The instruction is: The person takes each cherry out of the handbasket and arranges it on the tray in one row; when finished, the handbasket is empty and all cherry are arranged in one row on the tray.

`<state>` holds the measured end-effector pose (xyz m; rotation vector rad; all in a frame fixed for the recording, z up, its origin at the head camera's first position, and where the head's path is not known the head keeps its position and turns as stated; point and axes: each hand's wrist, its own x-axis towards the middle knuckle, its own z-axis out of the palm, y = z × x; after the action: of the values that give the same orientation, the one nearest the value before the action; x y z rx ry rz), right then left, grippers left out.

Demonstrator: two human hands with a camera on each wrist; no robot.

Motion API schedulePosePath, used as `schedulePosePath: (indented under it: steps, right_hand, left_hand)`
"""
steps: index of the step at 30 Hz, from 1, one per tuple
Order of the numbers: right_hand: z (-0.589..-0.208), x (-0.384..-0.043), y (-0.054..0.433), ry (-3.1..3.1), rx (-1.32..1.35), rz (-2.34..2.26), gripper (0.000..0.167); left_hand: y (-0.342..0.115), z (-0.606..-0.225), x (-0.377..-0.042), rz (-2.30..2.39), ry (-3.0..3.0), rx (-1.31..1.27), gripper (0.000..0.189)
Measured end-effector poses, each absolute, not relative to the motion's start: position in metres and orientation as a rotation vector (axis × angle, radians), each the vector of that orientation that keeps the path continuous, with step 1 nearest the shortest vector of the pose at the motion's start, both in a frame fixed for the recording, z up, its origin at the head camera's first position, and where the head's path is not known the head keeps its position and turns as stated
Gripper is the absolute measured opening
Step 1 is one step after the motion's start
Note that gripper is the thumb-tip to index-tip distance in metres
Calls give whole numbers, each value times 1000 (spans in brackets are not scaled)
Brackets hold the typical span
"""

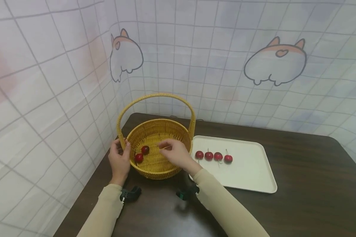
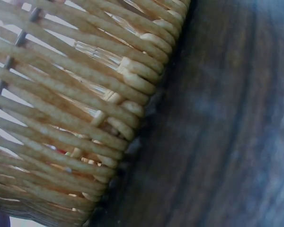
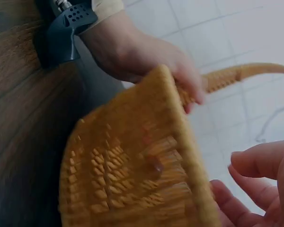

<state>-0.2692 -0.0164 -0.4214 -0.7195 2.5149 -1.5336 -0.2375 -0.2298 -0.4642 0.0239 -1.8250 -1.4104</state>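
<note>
A yellow woven basket [image 1: 158, 171] with a tall arched handle [image 1: 160, 94] stands on the table, with two dark red cherries [image 1: 138, 158] lying at the left of its floor. My left hand [image 1: 120, 161] grips the basket at its left rim, by the foot of the handle; the right wrist view shows those fingers over the rim. Over the basket's right half hovers my right hand [image 1: 176, 154], fingers bent and thumb apart from them. Nothing shows between its thumb and fingers [image 3: 255, 163]. The left wrist view shows mostly the basket's woven side [image 2: 75, 104].
Right of the basket lies a white tray [image 1: 249, 171], with several stemmed cherries [image 1: 209, 155] in a row on its left part. A patterned cloth wall [image 1: 213, 82] rises behind and on the left of the dark wooden table [image 1: 308, 171].
</note>
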Motion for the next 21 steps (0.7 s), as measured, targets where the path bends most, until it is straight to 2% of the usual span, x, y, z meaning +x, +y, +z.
schedulePosePath:
  steps: [11,18,21]
  right_hand:
    - [-435,-278,-71,2540,-871,-1308,32]
    - [-440,-279,-87,2526,-998,-1023,51]
    - [-440,-281,-90,2559,-1089,-868,53]
  left_hand:
    - [-228,-467,-234,-1433,-1841,56,31]
    - [-230,-465,-233,-1438,-1816,42,30]
    - [-231,-462,-234,-1439,-1828,38,31]
